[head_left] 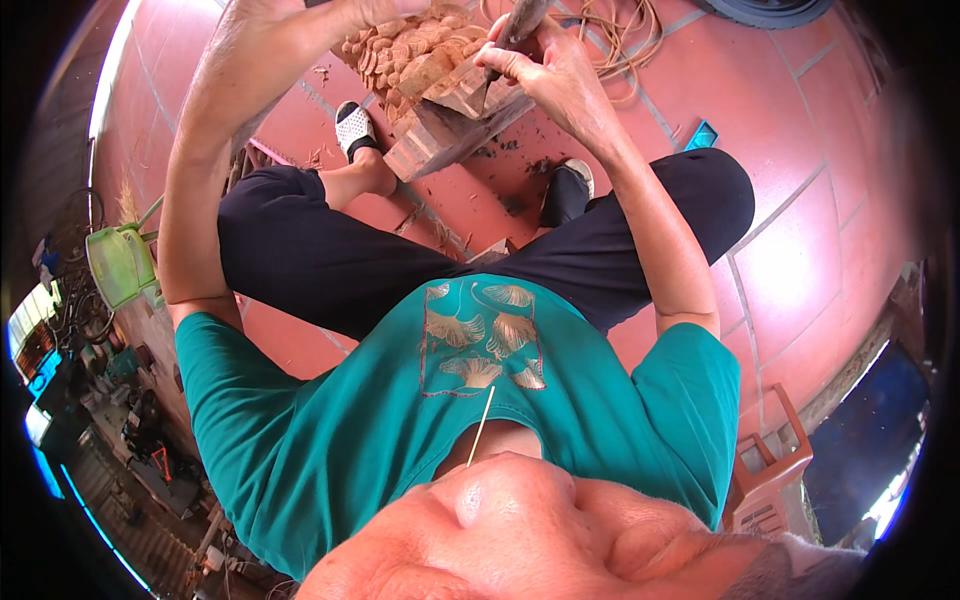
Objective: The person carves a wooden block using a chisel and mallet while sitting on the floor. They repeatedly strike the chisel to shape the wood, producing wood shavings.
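At the top of the head view, a brown wooden piece (410,60) has a surface covered in carved, overlapping scale-like shapes. A plain block end (430,145) juts toward me, between my feet. My right hand (555,75) is closed around a dark, wooden-handled tool (522,22), and its narrow tip points down at the block's right edge. My left hand (325,22) is over the left side of the carved piece. The upper edge of the picture cuts it off; a thumb stretches to the right, but the other fingers are hidden.
Dark wood chips (515,205) lie on the red tiled floor around my feet. A coiled tan cord (625,45) is at the upper right, near a small blue object (703,135). A green plastic chair (118,265) stands left, a brown plastic one (770,465) lower right.
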`<state>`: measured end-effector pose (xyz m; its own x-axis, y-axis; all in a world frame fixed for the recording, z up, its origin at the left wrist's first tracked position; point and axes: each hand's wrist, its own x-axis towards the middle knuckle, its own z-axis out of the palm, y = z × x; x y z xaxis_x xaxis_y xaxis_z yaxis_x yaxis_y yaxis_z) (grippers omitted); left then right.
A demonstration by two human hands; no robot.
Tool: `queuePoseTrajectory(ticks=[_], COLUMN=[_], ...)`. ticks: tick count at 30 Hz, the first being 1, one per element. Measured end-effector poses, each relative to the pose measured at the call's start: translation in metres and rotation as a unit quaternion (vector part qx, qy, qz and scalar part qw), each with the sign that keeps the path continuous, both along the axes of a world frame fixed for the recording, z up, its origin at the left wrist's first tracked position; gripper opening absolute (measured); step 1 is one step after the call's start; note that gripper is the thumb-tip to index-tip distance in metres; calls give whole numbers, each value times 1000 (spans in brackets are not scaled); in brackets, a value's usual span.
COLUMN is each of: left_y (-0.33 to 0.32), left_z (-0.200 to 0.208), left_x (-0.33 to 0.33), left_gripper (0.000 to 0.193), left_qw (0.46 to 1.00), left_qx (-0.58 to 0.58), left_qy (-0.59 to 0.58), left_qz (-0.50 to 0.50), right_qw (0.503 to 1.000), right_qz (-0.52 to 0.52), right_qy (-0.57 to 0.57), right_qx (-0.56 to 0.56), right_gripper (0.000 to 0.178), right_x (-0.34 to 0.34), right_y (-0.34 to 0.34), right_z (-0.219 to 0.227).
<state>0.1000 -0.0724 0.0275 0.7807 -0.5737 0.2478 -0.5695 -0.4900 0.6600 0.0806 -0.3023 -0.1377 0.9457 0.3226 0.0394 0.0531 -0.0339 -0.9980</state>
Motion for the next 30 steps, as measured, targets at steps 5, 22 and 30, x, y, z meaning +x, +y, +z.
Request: queuePoseTrajectory(ticks=[5,22,30], left_y=[-3,-20,-1], left_z=[-1,17,10], left_x=[-4,-18,-11], left_gripper=[75,76,76], left_qw=[1000,996,994], left_qx=[-25,17,101], left_qy=[8,64,45], left_qz=[1,53,13], right_qw=[999,994,999], right_qz=[2,-15,11], right_qy=[-27,-61,-9], right_qx=[-37,-89,-35], right_gripper=[26,25,21], right_x=[0,-3,5], right_y=[3,5,-2], right_z=[3,2,-2])
